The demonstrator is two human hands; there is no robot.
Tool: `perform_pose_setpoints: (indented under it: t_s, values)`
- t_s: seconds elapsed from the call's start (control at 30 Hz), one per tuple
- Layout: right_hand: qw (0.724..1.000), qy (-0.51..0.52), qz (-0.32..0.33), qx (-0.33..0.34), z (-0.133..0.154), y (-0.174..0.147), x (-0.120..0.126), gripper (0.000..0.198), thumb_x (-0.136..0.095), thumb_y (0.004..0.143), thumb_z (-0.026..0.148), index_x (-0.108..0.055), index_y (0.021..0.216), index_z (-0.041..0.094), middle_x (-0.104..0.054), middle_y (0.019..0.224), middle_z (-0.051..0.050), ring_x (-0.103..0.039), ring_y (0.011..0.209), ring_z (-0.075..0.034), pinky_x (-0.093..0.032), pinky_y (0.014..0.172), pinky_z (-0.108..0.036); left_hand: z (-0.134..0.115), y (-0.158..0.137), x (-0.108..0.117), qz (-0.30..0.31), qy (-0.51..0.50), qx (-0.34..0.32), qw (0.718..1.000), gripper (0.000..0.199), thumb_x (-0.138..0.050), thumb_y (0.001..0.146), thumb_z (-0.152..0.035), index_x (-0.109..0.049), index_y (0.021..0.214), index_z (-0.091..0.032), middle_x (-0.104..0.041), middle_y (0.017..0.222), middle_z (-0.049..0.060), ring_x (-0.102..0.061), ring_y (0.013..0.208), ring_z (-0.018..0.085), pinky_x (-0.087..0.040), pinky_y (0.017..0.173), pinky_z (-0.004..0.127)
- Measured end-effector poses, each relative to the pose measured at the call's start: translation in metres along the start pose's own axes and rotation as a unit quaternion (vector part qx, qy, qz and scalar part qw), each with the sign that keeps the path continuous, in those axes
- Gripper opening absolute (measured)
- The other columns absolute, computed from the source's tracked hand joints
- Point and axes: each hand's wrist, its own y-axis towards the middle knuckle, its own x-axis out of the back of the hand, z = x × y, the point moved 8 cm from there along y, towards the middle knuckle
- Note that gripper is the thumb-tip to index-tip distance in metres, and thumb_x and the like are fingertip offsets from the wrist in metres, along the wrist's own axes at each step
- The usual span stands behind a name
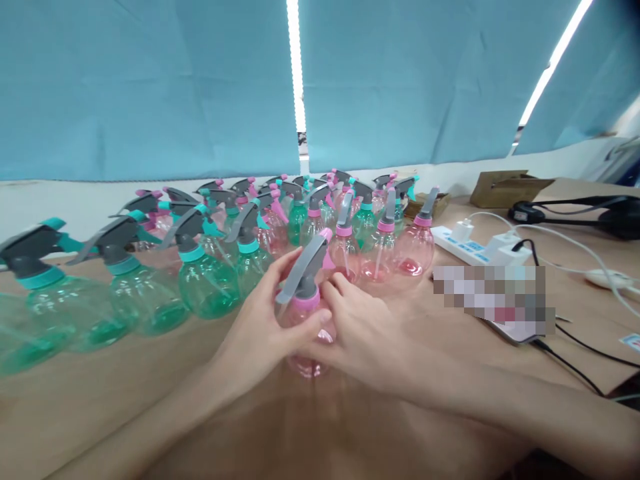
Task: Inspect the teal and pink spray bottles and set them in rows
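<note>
A clear pink spray bottle (307,300) with a pink collar and a grey spray head stands upright on the wooden table before me. My left hand (267,327) is closed around its left side, with the thumb across the front below the collar. From the right, my right hand (367,327) wraps the bottle, its curled fingers near the collar and behind it; part of their grip is hidden. Just behind stand pink spray bottles, one of them (345,252) close to my right fingers. A green spray bottle (207,287) with a turquoise collar is left of my left hand.
Several more green and pink spray bottles fill the back and left of the table (200,373). To the right lie a white power strip (460,248) with chargers, a phone-like device (510,327), cables, a black strapped object (615,217) and a cardboard box (510,190).
</note>
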Motion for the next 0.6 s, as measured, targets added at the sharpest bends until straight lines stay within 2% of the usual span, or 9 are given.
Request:
perform_pose_setpoints:
  t_s: [0.1, 0.17, 0.23, 0.3, 0.37, 0.5, 0.6]
  values:
    - [0.997, 0.031, -0.013, 0.065, 0.013, -0.01, -0.004, 0.049, -0.062, 0.081, 0.064, -0.061, 0.107, 0.023, -0.058, 0.117, -0.009, -0.054, 0.107, -0.029, -0.053, 0.079, -0.041, -0.012, -0.002, -0.009, 0.015, -0.02, 0.018, 1.0, 0.053, -0.063, 0.082, -0.026, -0.047, 0.132, -0.037, -0.067, 0.111, -0.002, -0.064, 0.1, 0.021, -0.052, 0.091, 0.037]
    - [0.993, 0.071, -0.034, 0.088, 0.018, -0.015, -0.007, 0.055, -0.061, 0.079, 0.067, -0.06, 0.11, 0.021, -0.057, 0.121, -0.011, -0.052, 0.112, -0.029, -0.05, 0.089, -0.045, -0.016, -0.003, -0.01, 0.013, -0.033, 0.03, 0.999, 0.047, -0.061, 0.083, -0.028, -0.051, 0.128, -0.036, -0.069, 0.097, -0.003, -0.065, 0.089, 0.019, -0.054, 0.082, 0.034]
    - [0.986, 0.118, -0.052, 0.102, 0.02, -0.018, -0.013, 0.07, -0.062, 0.076, 0.071, -0.053, 0.119, 0.017, -0.056, 0.124, -0.015, -0.051, 0.116, -0.031, -0.046, 0.097, -0.048, -0.019, -0.004, -0.007, 0.005, -0.048, 0.031, 0.998, 0.04, -0.06, 0.082, -0.029, -0.057, 0.122, -0.034, -0.069, 0.09, -0.003, -0.064, 0.083, 0.02, -0.054, 0.076, 0.033]
    - [0.979, 0.159, -0.051, 0.116, 0.021, -0.019, -0.021, 0.081, -0.065, 0.071, 0.073, -0.047, 0.126, 0.015, -0.055, 0.126, -0.016, -0.051, 0.117, -0.031, -0.045, 0.099, -0.049, -0.019, -0.004, -0.002, -0.001, -0.044, 0.035, 0.998, 0.027, -0.059, 0.079, -0.027, -0.064, 0.105, -0.03, -0.068, 0.079, -0.003, -0.062, 0.073, 0.019, -0.053, 0.068, 0.031]
    - [0.971, 0.187, -0.042, 0.142, 0.022, -0.018, -0.027, 0.086, -0.066, 0.07, 0.072, -0.043, 0.13, 0.014, -0.055, 0.128, -0.017, -0.051, 0.12, -0.031, -0.043, 0.101, -0.048, -0.017, -0.004, 0.003, -0.005, -0.021, 0.048, 0.999, 0.015, -0.057, 0.076, -0.024, -0.066, 0.087, -0.026, -0.064, 0.068, -0.003, -0.057, 0.062, 0.017, -0.048, 0.058, 0.029]
    - [0.959, 0.199, 0.009, 0.201, 0.006, -0.014, -0.035, 0.082, -0.059, 0.082, 0.066, -0.034, 0.139, 0.013, -0.051, 0.137, -0.02, -0.05, 0.126, -0.031, -0.042, 0.103, -0.046, -0.015, -0.003, 0.008, 0.0, -0.016, 0.062, 0.998, 0.01, -0.054, 0.071, -0.023, -0.063, 0.073, -0.025, -0.059, 0.059, -0.004, -0.051, 0.052, 0.016, -0.042, 0.051, 0.028]
    - [0.958, 0.181, 0.048, 0.216, -0.025, -0.013, -0.039, 0.074, -0.059, 0.084, 0.064, -0.039, 0.137, 0.016, -0.059, 0.132, -0.017, -0.057, 0.12, -0.03, -0.046, 0.099, -0.046, -0.014, -0.003, 0.007, 0.007, -0.03, 0.074, 0.997, 0.009, -0.052, 0.069, -0.022, -0.057, 0.063, -0.025, -0.054, 0.056, -0.004, -0.047, 0.05, 0.015, -0.04, 0.052, 0.029]
